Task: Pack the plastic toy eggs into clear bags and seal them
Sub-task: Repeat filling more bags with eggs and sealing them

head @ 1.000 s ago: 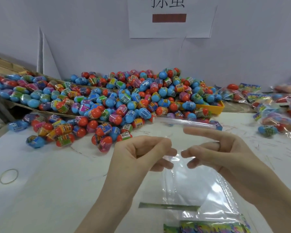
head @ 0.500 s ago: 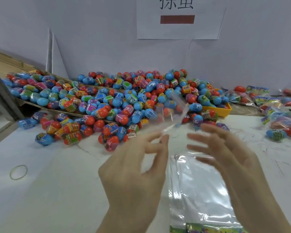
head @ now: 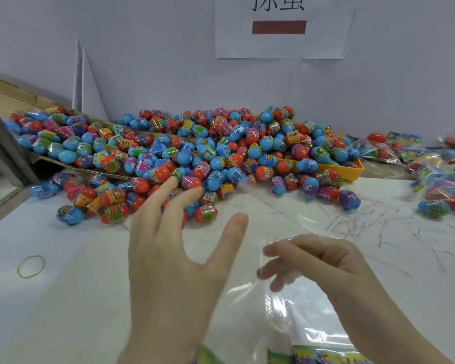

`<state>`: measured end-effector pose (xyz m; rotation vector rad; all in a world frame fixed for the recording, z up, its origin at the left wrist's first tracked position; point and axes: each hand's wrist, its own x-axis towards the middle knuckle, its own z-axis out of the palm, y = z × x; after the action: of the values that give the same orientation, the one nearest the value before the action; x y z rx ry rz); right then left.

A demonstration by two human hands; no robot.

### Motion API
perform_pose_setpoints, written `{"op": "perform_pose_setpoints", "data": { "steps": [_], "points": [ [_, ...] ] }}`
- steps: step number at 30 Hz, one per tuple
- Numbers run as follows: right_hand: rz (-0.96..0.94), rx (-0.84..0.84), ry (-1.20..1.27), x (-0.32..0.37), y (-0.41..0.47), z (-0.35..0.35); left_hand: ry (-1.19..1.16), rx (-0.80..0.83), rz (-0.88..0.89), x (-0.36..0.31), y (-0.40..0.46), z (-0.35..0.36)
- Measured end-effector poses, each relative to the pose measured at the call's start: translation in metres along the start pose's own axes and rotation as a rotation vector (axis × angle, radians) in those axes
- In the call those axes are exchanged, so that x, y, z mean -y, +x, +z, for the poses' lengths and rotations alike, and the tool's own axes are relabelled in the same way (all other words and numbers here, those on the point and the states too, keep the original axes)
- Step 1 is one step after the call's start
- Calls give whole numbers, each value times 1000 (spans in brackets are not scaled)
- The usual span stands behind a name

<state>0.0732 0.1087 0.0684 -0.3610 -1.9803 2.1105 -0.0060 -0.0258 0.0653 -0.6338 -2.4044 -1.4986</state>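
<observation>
Reaching over eggs, left hand spread — right hand grip pinches clear bag.

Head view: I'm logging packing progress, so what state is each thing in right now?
Left hand: open, fingers spread, reaching toward the egg pile, holding nothing.
Right hand: grip pinching the clear bag.
Clear bag: lifted off the table, no eggs inside.
Loose eggs: heaped, unpacked.
Filled bags: eggs inside, piled at right.
Rubber band: lying flat, unused.
</observation>
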Motion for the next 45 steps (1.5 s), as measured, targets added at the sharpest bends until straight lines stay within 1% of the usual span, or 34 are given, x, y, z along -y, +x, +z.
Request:
{"op": "perform_pose_setpoints", "data": {
  "steps": [1, 2, 3, 4, 5, 6, 7, 9, 10, 12, 13, 14, 15, 17, 19, 22, 25, 26, 27, 30, 31, 32, 33, 34, 35, 36, 38, 39, 40, 42, 45],
  "points": [
    [29, 76, -28, -1, 0, -2, 6, 107, -114, 4, 7, -5],
    [57, 132, -34, 1, 0, -2, -71, 257, -226, 9, 13, -7],
    [64, 157, -31, 0, 1, -3, -203, 401, -321, 12, 18, -10],
    [62, 166, -40, 0, 2, -3, -325, 512, -360, 14, 19, -11],
    [62, 161, -47, -3, 4, -4, -402, 578, -365, 16, 20, -12],
    [67, 162, -58, -3, 6, -3, -452, 597, -372, 19, 18, -12],
    [78, 163, -72, -3, 9, -3, -500, 580, -404, 21, 16, -11],
    [65, 176, -150, -2, 20, -4, -575, 496, -483, 29, 12, -11],
    [48, 147, -169, 0, 29, -5, -587, 453, -512, 35, 10, -11],
    [-15, 8, -210, -3, 56, -8, -586, 406, -582, 45, 6, -11],
    [-63, -51, -297, -6, 72, -6, -594, 394, -624, 50, 4, -10],
    [-128, -63, -420, -11, 87, -2, -602, 380, -660, 55, 2, -10],
    [-194, -37, -562, -17, 101, 3, -608, 368, -686, 58, 0, -9],
    [-307, 69, -834, -35, 124, 14, -605, 333, -716, 64, -4, -8],
    [-378, 158, -1058, -52, 142, 22, -622, 283, -735, 69, -6, -7],
    [-477, 159, -1218, -67, 156, 30, -635, 232, -732, 72, -6, -7],
    [-594, 136, -1406, -73, 156, 30, -634, 217, -689, 72, -5, -7],
    [-609, 118, -1367, -74, 152, 28, -640, 221, -669, 71, -5, -7],
    [-587, 72, -1213, -70, 146, 26, -643, 226, -648, 70, -5, -7],
    [-380, -75, -529, -39, 120, 16, -654, 241, -602, 64, -3, -5],
    [-367, -74, -361, -28, 109, 10, -658, 247, -584, 61, -3, -3],
    [-378, -22, -247, -17, 98, 4, -662, 249, -563, 57, -2, -1],
    [-403, 67, -195, -6, 86, -2, -667, 250, -540, 53, -2, 0],
    [-426, 162, -204, 4, 73, -4, -679, 252, -515, 48, -2, 2],
    [-456, 237, -284, 12, 63, -7, -691, 258, -486, 43, -1, 3],
    [-503, 268, -435, 17, 55, -10, -704, 270, -460, 39, -1, 4],
    [-649, 224, -842, 21, 50, -16, -704, 309, -410, 31, -1, 4],
    [-692, 189, -989, 23, 50, -19, -692, 330, -387, 29, 0, 5],
    [-688, 170, -1058, 25, 50, -20, -678, 349, -370, 26, 0, 5],
    [-614, 187, -1055, 31, 49, -21, -654, 378, -350, 23, 1, 5],
    [-490, 295, -945, 37, 46, -21, -674, 424, -319, 21, 4, 4]
  ]
}}
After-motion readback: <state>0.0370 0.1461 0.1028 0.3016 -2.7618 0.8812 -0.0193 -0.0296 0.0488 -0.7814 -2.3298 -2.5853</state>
